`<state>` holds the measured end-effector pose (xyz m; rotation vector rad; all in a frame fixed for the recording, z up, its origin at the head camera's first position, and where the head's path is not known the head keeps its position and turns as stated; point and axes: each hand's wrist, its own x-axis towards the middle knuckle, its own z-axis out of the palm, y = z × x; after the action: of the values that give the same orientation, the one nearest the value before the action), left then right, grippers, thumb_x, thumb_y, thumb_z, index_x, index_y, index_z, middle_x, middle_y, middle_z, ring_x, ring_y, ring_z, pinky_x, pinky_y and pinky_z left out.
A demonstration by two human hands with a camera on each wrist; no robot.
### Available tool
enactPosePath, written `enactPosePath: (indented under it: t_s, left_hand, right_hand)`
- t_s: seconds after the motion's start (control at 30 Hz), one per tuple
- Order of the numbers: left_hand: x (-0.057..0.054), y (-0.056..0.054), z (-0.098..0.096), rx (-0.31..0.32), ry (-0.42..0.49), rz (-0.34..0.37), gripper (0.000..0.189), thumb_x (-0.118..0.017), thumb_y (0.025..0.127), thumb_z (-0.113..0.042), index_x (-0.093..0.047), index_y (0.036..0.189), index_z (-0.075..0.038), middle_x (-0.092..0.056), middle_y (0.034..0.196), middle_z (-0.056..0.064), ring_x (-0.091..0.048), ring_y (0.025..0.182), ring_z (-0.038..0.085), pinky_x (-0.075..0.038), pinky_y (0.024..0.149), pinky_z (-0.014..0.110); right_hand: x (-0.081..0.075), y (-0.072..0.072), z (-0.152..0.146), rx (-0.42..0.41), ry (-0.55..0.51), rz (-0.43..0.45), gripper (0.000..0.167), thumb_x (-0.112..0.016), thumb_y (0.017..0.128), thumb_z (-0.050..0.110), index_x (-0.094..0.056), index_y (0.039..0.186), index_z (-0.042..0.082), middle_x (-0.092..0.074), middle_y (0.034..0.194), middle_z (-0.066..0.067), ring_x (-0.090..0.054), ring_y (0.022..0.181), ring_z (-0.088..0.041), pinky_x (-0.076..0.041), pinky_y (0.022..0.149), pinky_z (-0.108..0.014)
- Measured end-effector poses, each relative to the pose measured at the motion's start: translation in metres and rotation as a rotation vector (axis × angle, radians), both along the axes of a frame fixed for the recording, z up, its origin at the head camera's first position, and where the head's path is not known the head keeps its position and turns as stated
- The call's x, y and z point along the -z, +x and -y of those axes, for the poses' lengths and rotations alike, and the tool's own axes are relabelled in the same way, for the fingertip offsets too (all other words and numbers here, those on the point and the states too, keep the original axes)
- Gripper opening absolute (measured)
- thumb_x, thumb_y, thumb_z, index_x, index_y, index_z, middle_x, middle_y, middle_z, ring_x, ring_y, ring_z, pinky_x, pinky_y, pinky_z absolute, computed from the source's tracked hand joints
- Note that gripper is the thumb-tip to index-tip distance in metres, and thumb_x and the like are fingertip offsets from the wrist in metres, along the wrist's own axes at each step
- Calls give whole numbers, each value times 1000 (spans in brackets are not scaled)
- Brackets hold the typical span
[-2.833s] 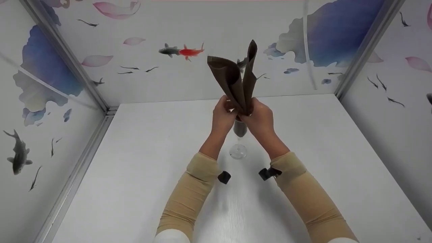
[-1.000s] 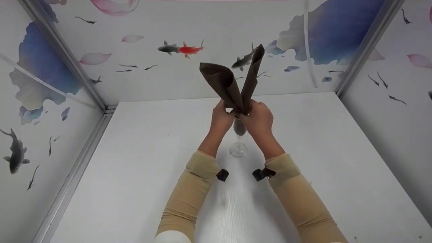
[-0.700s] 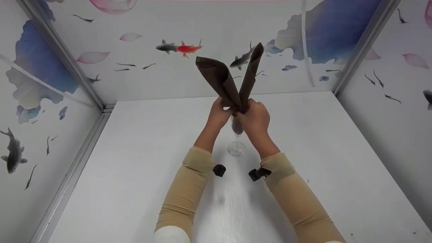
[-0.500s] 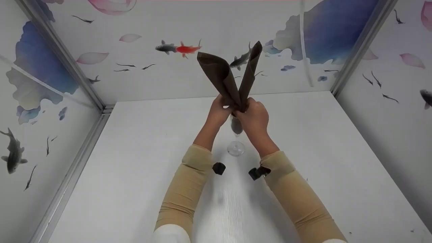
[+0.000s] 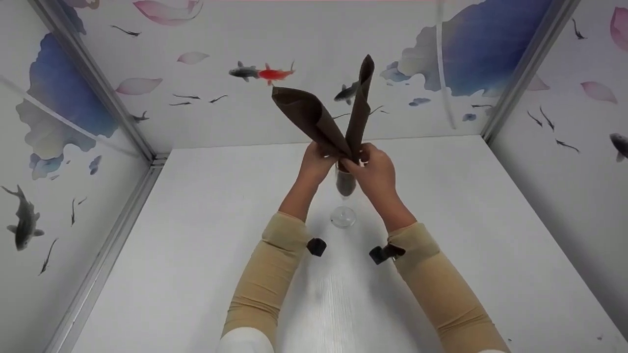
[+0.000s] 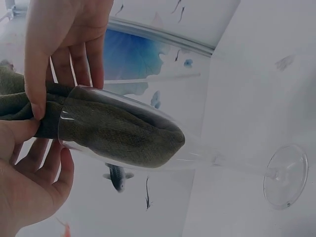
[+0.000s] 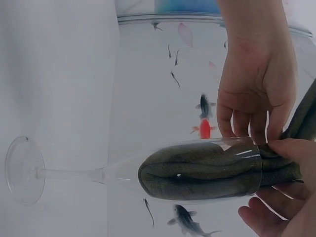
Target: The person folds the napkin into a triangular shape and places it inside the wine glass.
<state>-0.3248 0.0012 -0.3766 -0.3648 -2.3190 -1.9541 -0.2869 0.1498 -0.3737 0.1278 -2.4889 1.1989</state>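
Observation:
A dark brown cloth napkin [image 5: 314, 117] stands stuffed in a clear champagne flute [image 5: 343, 217], its two rolled ends spreading upward in a V. In both wrist views the folded lower part of the napkin [image 6: 118, 131] fills most of the flute's bowl. My left hand [image 5: 315, 164] pinches the cloth just above the rim from the left. From the other side, my right hand [image 5: 379, 169] holds it between thumb and fingers at the same height. The right wrist view shows the thumb against the napkin [image 7: 197, 170] beside the rim; some fingertips are hidden behind cloth.
The flute stands on a white table [image 5: 196, 245]. White panels with printed fish, petals and blue leaves enclose it at the back [image 5: 196, 122] and both sides. A black wrist camera [image 5: 316, 247] hangs inside each sleeved forearm.
The napkin's left roll has tipped further left and lower, while its right roll stands more upright than half a second ago. My right hand has shifted slightly right. The flute stays in place.

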Motion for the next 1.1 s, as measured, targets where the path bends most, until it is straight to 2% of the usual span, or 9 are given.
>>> enactPosePath:
  t_s: [0.1,0.2,0.37,0.57,0.77,0.93,1.1]
  left_hand:
    - [2,4,2,-12,61,11,33,-72,86,-10,-64,117,-2,-67,110,9,-61,105,20,-45,94,30]
    - [4,4,3,-40,106,5,29,-73,85,-10,-66,112,-1,-67,108,9,-61,104,20,-45,94,29]
    - [11,6,1,-77,165,12,31,-74,86,-11,-68,115,-4,-66,111,6,-60,106,16,-44,95,27]
    - [17,11,-5,-116,266,23,28,-71,87,-7,-68,115,-2,-66,112,6,-60,107,17,-44,96,26]
    - [23,17,-10,-156,320,104,30,-67,92,-12,-65,121,-5,-64,121,4,-58,115,14,-45,96,26]
    - [27,20,-13,-193,311,100,32,-66,94,-21,-65,123,-7,-62,125,4,-58,112,15,-48,91,26]
    - [34,28,-15,-204,202,85,29,-61,96,-21,-66,120,-5,-62,122,5,-58,111,17,-46,93,30]
  right_hand:
    - [1,2,-3,-37,-1,7,37,-72,89,31,-65,114,5,-63,100,-10,-55,94,-23,-45,80,-40]
    - [2,2,-5,-67,-9,-22,35,-68,91,29,-65,117,5,-64,102,-10,-55,96,-24,-43,79,-41]
    - [6,0,-8,-81,-45,-93,26,-64,94,23,-68,114,7,-67,102,-8,-57,97,-24,-43,78,-39]
    - [8,0,-11,-33,-58,-146,21,-65,94,23,-69,105,6,-68,94,-6,-57,93,-22,-43,77,-38]
    - [10,-1,-15,7,-67,-128,22,-64,94,25,-69,100,5,-68,90,-6,-57,91,-26,-43,80,-40]
    - [12,-2,-18,47,-49,-114,25,-64,95,29,-69,97,5,-67,90,-7,-57,89,-24,-43,78,-40]
    - [14,-2,-21,102,-36,-133,24,-67,92,28,-63,90,4,-63,86,-10,-55,85,-24,-43,75,-39]
